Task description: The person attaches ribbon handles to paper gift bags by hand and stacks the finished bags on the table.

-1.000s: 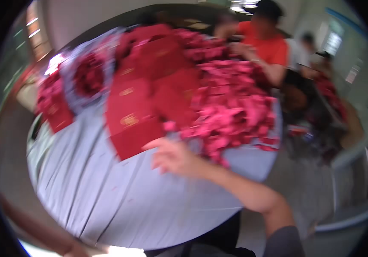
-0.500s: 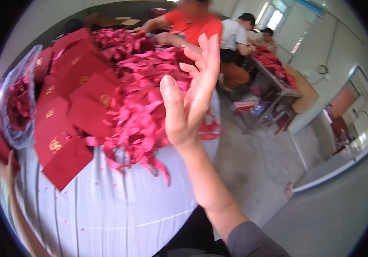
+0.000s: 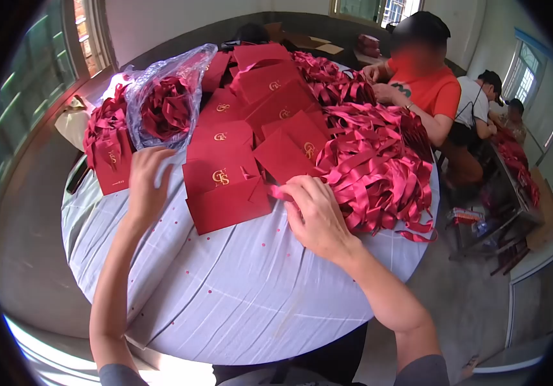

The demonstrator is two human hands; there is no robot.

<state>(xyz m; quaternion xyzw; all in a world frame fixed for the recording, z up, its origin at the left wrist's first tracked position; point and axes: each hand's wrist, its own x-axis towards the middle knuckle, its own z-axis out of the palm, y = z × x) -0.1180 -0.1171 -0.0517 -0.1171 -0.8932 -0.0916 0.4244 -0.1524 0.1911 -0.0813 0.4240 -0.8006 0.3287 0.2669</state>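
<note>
Red bags [image 3: 228, 209]: overlapping in the middle of the table, gold letters on their fronts
Table [image 3: 225, 321]: round, under a wrinkled white cloth dotted with small red specks
Loose ribbons [image 3: 379, 174]: heaped just beside the red bags, on the right
Room: pale walls, windows; a person in an orange-red shirt [image 3: 428, 93] at the far right edge, others at a second table [image 3: 515, 186]
Plastic bag [image 3: 133, 112]: clear, mouth open, red ribbons inside
Left hand [image 3: 149, 180]: open, fingers curved, near the plastic bag
Right hand [image 3: 318, 215]: back upward, fingertips pinching a ribbon end [image 3: 278, 192] beside the front red bag
</note>
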